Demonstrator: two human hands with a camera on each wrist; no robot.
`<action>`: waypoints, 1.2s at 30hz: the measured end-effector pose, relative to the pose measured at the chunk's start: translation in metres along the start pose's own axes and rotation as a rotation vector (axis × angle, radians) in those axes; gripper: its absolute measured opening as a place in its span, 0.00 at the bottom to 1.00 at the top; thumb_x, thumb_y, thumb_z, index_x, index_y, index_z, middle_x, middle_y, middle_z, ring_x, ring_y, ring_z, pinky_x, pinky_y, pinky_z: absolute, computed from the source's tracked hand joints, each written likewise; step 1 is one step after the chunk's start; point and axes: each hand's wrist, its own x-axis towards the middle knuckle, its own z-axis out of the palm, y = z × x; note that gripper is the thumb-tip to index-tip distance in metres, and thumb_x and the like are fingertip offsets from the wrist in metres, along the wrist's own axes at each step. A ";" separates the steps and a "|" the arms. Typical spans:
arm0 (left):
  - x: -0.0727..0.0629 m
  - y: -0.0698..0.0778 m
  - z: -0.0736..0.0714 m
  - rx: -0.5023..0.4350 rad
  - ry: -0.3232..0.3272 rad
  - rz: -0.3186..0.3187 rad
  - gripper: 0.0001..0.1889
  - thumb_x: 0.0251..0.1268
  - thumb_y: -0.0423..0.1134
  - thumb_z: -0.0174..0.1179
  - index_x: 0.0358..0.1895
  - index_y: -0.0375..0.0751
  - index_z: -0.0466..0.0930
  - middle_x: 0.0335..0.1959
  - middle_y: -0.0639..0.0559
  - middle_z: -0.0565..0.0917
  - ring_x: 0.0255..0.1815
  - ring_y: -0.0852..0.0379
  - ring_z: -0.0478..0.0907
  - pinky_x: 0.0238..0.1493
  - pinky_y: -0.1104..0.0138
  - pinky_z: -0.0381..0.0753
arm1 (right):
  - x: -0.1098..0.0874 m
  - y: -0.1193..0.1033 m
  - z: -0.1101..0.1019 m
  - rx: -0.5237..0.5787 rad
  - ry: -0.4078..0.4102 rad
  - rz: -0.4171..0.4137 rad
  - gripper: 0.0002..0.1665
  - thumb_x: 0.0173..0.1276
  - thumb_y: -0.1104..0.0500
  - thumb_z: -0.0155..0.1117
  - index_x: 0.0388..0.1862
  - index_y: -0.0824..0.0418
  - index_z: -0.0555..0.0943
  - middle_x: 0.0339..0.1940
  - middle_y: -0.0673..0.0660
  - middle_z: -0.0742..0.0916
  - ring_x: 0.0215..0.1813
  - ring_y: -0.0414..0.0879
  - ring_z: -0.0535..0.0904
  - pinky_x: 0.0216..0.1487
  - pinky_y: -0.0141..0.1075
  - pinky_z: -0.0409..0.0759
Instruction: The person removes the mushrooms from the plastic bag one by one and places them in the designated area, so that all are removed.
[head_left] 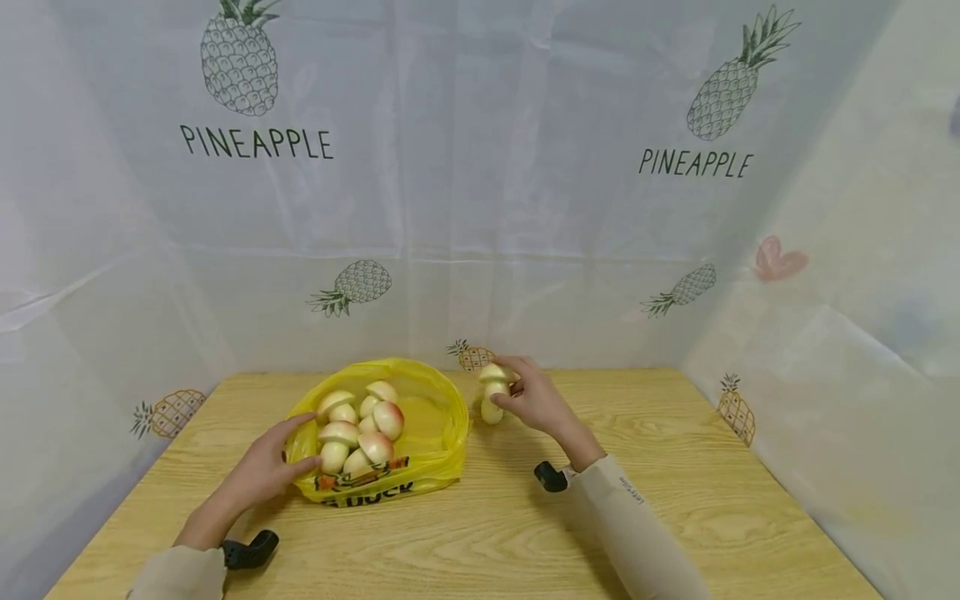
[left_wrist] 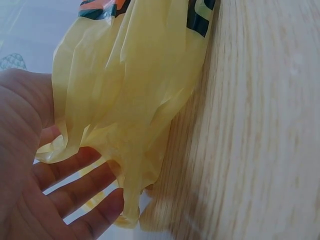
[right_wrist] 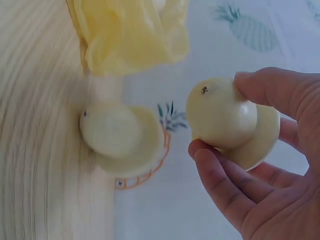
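Right hand, head-view centre, pinching glossy cream mushroom-shaped piece: likely light, stiff, slippery; best gripped by stem. Left hand, fingers spread, against yellow plastic bag.

Right hand pinches pale mushroom; second mushroom apart from it, near yellow bag.

Beige sleeves, small dark lettering, black wrist attachments
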 end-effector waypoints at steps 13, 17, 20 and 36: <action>0.000 0.001 -0.001 -0.013 -0.014 -0.017 0.38 0.60 0.49 0.66 0.70 0.34 0.62 0.65 0.28 0.66 0.64 0.26 0.60 0.56 0.34 0.63 | 0.003 0.033 -0.012 -0.042 0.034 0.054 0.36 0.63 0.59 0.69 0.69 0.58 0.68 0.62 0.61 0.71 0.34 0.47 0.77 0.31 0.36 0.79; 0.000 0.001 -0.001 -0.018 -0.011 -0.016 0.38 0.60 0.48 0.66 0.69 0.33 0.62 0.65 0.28 0.66 0.64 0.26 0.60 0.56 0.34 0.63 | 0.002 0.042 -0.014 -0.074 0.032 0.069 0.35 0.62 0.61 0.69 0.68 0.59 0.68 0.62 0.61 0.72 0.35 0.48 0.77 0.32 0.36 0.80; -0.001 0.002 -0.001 -0.021 -0.005 -0.010 0.38 0.60 0.47 0.67 0.69 0.33 0.63 0.65 0.28 0.66 0.64 0.26 0.61 0.56 0.34 0.63 | 0.002 0.048 -0.016 -0.089 0.031 0.079 0.35 0.62 0.61 0.69 0.68 0.59 0.69 0.62 0.62 0.72 0.38 0.48 0.78 0.35 0.37 0.80; -0.001 0.000 0.001 -0.002 0.008 0.007 0.37 0.60 0.46 0.67 0.68 0.31 0.63 0.63 0.27 0.68 0.63 0.26 0.63 0.55 0.35 0.65 | -0.001 0.066 -0.014 -0.152 -0.038 0.143 0.35 0.58 0.63 0.72 0.64 0.63 0.73 0.62 0.64 0.75 0.55 0.56 0.74 0.50 0.49 0.77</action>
